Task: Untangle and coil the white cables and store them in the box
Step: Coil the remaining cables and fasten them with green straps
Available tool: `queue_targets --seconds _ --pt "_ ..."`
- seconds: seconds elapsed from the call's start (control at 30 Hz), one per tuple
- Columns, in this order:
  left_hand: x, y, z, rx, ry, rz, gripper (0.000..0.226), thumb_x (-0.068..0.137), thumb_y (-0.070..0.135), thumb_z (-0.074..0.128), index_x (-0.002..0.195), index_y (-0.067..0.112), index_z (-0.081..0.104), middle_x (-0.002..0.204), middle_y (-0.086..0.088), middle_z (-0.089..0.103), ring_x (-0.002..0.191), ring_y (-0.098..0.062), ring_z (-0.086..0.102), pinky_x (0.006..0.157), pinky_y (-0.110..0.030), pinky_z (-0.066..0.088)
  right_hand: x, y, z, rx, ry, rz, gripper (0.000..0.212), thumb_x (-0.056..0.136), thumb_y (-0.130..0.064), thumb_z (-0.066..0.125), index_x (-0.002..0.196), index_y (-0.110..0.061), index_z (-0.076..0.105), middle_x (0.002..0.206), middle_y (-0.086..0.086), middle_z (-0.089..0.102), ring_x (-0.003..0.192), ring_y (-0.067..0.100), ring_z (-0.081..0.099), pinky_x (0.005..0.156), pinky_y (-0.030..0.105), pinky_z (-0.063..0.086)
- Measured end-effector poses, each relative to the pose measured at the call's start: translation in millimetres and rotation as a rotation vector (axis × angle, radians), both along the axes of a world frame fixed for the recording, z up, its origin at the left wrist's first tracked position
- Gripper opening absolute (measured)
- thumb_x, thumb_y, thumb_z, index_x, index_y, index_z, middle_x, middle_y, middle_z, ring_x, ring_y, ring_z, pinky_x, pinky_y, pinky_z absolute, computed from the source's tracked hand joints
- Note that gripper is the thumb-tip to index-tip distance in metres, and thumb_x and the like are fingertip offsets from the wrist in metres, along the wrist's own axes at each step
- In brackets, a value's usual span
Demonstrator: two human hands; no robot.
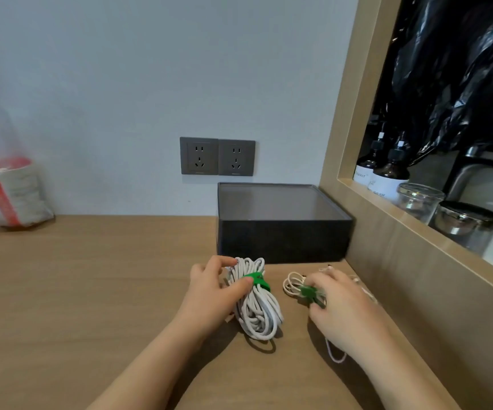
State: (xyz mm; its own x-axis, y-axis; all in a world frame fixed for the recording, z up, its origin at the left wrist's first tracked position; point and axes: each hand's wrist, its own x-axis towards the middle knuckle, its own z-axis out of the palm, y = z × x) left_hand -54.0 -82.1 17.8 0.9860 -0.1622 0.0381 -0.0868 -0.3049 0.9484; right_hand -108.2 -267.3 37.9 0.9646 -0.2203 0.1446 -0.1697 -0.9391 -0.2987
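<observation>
Judging by how things lay, the coiling looked nearly done and the storing not yet begun. Both cables sat on the worktop (91,291) near its back right corner, just in front of the box (280,241). None of the cable was in the box.

The left hand (215,287) gripped the big coil (257,309), with its thumb on the green tie (258,279) round the bundle and its fingers curled over the top. The right hand (340,303) held the small coil (294,287), its fingers closed round the second tie (310,292). A loose loop (335,355) of thin cable trailed out under the right wrist, so that cable probably needed tidying before it went in.

The box stood against the wall and the side panel (416,276). Whether it was open or lidded could not be told, since its top showed only a flat grey surface. A lid would have to come off first.

Two sockets (217,156) sat in the wall above the box, and a red and white bag (11,193) stood at the worktop's back left. Behind the panel's opening were dark bottles (387,173) and glass jars (446,214). Nothing lay between the coils and the box.
</observation>
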Motion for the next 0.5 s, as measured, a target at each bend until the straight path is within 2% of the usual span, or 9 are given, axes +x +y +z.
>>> queue_targets --seconds 0.07,0.13,0.23,0.33,0.37,0.47,0.5 --pt "-7 -6 1 0.011 -0.04 -0.032 0.039 0.086 0.03 0.067 0.119 0.033 0.045 0.116 0.009 0.032 0.087 -0.006 0.057 0.062 -0.011 0.051 1 2 -9 0.058 -0.051 -0.031 0.039 0.094 -0.019 0.049 0.132 -0.029 0.049 0.14 -0.006 0.044 0.124 0.012 0.045 0.097 0.026 0.044" --pt "-13 -12 1 -0.005 -0.077 -0.027 0.046 0.086 0.028 0.066 0.125 0.031 0.042 0.116 0.011 0.029 0.084 0.001 0.051 0.054 -0.003 0.045 8 8 -19 0.079 -0.135 -0.047 0.037 0.096 -0.018 0.046 0.132 -0.025 0.05 0.133 -0.004 0.049 0.119 0.012 0.048 0.094 0.023 0.041" --pt "-18 -21 -2 -0.004 -0.129 -0.027 0.053 0.089 0.03 0.063 0.134 0.032 0.036 0.122 0.012 0.024 0.089 0.006 0.046 0.06 -0.006 0.047 20 22 -24 0.148 -0.196 -0.017 0.037 0.099 -0.024 0.04 0.136 -0.023 0.044 0.13 -0.002 0.051 0.117 0.012 0.048 0.093 0.022 0.039" --pt "-20 -27 -2 0.077 -0.152 -0.045 0.05 0.093 0.032 0.056 0.138 0.031 0.034 0.13 0.011 0.021 0.092 0.006 0.046 0.063 -0.004 0.044 24 27 -23 0.312 -0.169 0.027 0.048 0.1 -0.033 0.035 0.146 -0.028 0.023 0.132 -0.001 0.05 0.12 0.015 0.047 0.096 0.029 0.041" --pt "-19 -29 -2 0.102 -0.159 -0.05 0.048 0.094 0.033 0.054 0.138 0.031 0.034 0.131 0.011 0.021 0.092 0.006 0.047 0.062 -0.003 0.044 23 23 -21 0.331 -0.196 0.044 0.048 0.1 -0.034 0.033 0.146 -0.03 0.021 0.131 -0.002 0.051 0.121 0.015 0.046 0.097 0.032 0.04" --pt "-13 -34 -1 0.137 -0.187 -0.041 0.043 0.095 0.033 0.051 0.136 0.031 0.037 0.127 0.01 0.023 0.091 0.003 0.051 0.066 -0.005 0.048 20 -4 -15 0.255 -0.348 -0.022 0.037 0.098 -0.031 0.031 0.134 -0.035 0.04 0.129 -0.01 0.052 0.125 0.015 0.04 0.102 0.034 0.029" --pt "-11 -36 -2 0.142 -0.202 -0.025 0.041 0.094 0.034 0.052 0.133 0.033 0.04 0.125 0.01 0.024 0.095 -0.001 0.052 0.072 -0.009 0.051 18 -17 -14 0.201 -0.325 -0.077 0.035 0.098 -0.03 0.032 0.129 -0.036 0.045 0.13 -0.01 0.051 0.126 0.016 0.039 0.102 0.034 0.028"
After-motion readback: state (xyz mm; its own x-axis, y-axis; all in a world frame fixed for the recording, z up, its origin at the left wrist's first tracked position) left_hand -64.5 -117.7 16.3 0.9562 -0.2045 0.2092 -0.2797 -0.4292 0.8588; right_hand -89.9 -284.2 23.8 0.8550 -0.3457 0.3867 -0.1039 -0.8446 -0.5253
